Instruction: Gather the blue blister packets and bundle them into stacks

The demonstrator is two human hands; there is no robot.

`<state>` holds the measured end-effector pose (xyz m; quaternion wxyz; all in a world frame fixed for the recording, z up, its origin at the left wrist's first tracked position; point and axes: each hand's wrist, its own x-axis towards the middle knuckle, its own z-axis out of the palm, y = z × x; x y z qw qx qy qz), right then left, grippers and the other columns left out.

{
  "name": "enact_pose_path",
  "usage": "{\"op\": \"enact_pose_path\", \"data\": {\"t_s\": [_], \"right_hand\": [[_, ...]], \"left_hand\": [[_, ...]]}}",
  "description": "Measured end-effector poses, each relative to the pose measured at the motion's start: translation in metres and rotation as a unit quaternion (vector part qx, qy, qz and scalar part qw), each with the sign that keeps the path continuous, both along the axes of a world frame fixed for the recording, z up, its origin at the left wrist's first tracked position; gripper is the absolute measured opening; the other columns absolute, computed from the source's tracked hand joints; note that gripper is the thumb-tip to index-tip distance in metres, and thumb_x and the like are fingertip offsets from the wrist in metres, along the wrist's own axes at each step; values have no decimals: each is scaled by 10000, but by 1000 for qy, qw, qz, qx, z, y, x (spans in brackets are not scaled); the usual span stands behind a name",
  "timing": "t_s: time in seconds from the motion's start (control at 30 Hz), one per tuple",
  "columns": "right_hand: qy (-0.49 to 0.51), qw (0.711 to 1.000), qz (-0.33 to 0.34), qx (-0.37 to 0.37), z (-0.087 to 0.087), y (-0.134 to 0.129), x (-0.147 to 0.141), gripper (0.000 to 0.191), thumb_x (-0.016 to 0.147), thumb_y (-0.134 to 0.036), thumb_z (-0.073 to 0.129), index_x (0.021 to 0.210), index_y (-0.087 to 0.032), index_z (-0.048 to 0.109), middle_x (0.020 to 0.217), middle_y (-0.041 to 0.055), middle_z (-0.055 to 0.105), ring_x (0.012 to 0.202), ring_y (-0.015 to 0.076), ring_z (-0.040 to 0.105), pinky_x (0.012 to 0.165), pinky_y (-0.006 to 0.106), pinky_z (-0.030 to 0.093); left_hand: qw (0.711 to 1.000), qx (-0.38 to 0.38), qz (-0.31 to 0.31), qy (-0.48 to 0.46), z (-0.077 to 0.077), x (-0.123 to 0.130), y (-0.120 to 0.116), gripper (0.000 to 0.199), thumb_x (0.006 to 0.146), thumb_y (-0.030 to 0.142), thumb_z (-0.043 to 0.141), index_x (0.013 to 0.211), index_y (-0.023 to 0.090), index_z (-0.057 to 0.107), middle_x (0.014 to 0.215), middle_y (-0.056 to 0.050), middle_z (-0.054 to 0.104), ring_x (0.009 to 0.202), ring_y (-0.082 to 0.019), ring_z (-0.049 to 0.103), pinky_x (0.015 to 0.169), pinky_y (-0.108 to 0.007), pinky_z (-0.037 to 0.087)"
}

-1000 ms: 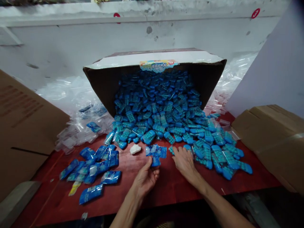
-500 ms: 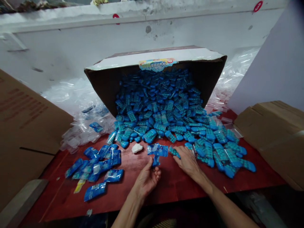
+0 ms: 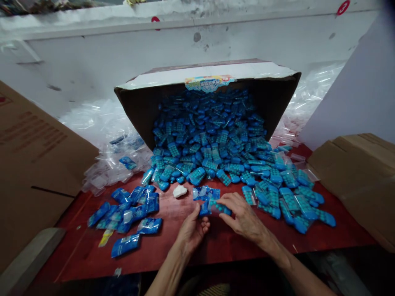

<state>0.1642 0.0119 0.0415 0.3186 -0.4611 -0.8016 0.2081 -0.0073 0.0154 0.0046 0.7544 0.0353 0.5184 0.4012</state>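
My left hand (image 3: pixel 194 231) pinches a small blue printed sleeve (image 3: pixel 204 209) between thumb and fingers, low over the red table. In the fingers of my right hand (image 3: pixel 245 218) is a small clear case of teal balls (image 3: pixel 221 207) with a blue end. The case's near end meets the sleeve; whether it is inside cannot be made out. Just beyond both hands lie flat blue printed sleeves (image 3: pixel 207 193). A white lump (image 3: pixel 180 191) rests to their left.
A tipped carton (image 3: pixel 206 70) spills a heap of teal-ball cases (image 3: pixel 216 142) onto the red table (image 3: pixel 173 250). Several blue-wrapped packs (image 3: pixel 126 246) lie at left. Clear plastic pieces (image 3: pixel 101 160) pile behind them. Brown cardboard boxes (image 3: pixel 40 156) (image 3: pixel 354 176) flank both sides.
My right hand has brought the case of teal balls left, off the table, up to the blue sleeve. My left hand keeps its hold on the sleeve. The view has shifted slightly.
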Motion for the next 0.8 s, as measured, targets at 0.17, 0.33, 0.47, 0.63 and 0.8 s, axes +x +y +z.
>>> {"op": "enact_pose_path", "data": {"t_s": [0.17,0.33,0.47,0.63,0.8], "right_hand": [[-70,997,6,19,1,-6,-3,317,753,-158,509,1067,-205,514,989,76,535,891,206,457,760,353,398],[-100,995,21,5,8,-8,-2,319,763,-183,504,1079,-226,505,987,71,534,869,206,457,726,340,401],[-117,993,33,13,8,-7,-1,330,768,-179,498,1090,-251,503,1011,67,534,888,209,452,733,337,389],[-135,990,36,34,6,-7,0,347,772,-173,500,1106,-266,496,1026,63,541,905,209,448,745,337,373],[-154,985,46,59,7,-7,1,300,798,-161,464,1084,-240,511,1029,66,547,908,210,439,750,336,362]], "left_hand": [[1000,3,13,13,-2,-1,0,228,748,344,517,662,135,489,421,-2,533,363,-81,505,369,-155,398],[999,26,11,15,-3,-2,0,241,731,368,531,689,132,507,428,-2,531,380,-90,515,378,-166,404],[999,30,-2,13,-4,-4,0,261,721,385,536,692,127,515,429,-1,527,393,-97,526,377,-168,404],[1000,17,-11,12,-3,-3,1,263,741,384,510,696,124,511,428,3,521,397,-98,534,378,-165,407],[1000,19,-13,13,-1,-3,3,262,742,378,511,708,118,517,438,0,527,404,-100,539,378,-165,411]]}}
